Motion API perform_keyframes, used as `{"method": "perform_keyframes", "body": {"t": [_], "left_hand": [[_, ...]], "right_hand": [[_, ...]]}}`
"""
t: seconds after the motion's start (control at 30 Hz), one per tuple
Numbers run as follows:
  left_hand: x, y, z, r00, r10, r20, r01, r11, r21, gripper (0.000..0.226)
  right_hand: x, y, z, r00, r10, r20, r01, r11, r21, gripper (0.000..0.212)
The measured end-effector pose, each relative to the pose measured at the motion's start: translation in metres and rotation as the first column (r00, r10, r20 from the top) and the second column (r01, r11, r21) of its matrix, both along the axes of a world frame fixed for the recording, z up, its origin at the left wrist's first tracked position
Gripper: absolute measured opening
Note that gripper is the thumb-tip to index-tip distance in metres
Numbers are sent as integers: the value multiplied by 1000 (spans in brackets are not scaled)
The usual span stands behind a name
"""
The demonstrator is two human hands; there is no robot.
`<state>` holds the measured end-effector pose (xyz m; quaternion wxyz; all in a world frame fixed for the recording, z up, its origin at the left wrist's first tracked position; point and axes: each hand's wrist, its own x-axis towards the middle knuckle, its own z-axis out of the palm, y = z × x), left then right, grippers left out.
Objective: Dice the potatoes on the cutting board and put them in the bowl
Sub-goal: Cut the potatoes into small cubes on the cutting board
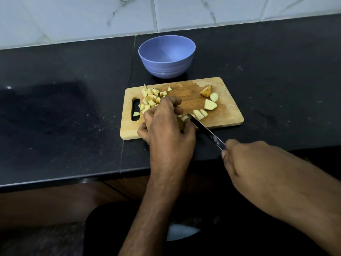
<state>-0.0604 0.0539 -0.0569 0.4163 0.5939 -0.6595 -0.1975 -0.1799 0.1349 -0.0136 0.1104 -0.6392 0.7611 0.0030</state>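
Nearest the viewer, two bare forearms reach forward over the front edge of a dark, matte stone surface [64, 111] flecked with pale specks. The right hand [245, 159] is clenched around the handle of a knife [206, 131]; its narrow metal blade angles up and left onto a board [227, 115]. The left hand [166, 126] sits on the board with fingers curled over a piece of potato beside the blade tip; whether it pinches or only steadies that piece is hidden beneath the hand.

The board is a pale wooden rectangle with rounded corners and a slot handle at its left end, its middle darkened as if damp. A heap of small dice [150, 98], cream-fleshed with tan skin on some faces, lies at the left. Larger chunks [209, 97], wedge-shaped and rounded, wait at the right, with a few slices [200, 114] by the blade.

Just beyond the board stands a smooth lilac bowl [167, 56], round and ribbed low on its wall, holding no potato. White marbled tiles [203, 10] rise behind.

Likely risks: the left fingertips lie very close to the blade, so a slip on wet potato could nick them. The board's front edge sits near the surface edge, so hard chopping may push dice off.
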Motion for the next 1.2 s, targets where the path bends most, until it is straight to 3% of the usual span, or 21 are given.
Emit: {"method": "perform_keyframes", "body": {"t": [0.13,0.3,0.6,0.8,1.0,1.2], "left_hand": [[-2,0,-1,1000,15,6,-15,1000,-13,47],[-3,1,2,1000,-15,11,16,1000,-23,42],[-7,-5,1,961,-58,270,44,997,57,28],[-9,-14,7,978,-24,209,1,994,108,18],[-10,-16,6,968,-19,252,-2,997,81,21],[-20,-24,10,963,41,267,-52,998,31,18]], "right_hand": [[-1,8,1,998,8,-65,-9,1000,-4,26],[-4,20,17,1000,14,2,-14,999,-43,36],[-7,11,23,1000,5,24,-2,991,-132,35],[-10,10,18,996,21,87,-13,996,-90,36],[-17,7,15,998,-23,66,31,992,-124,36],[-18,10,17,998,-25,57,26,1000,-15,37]]}}
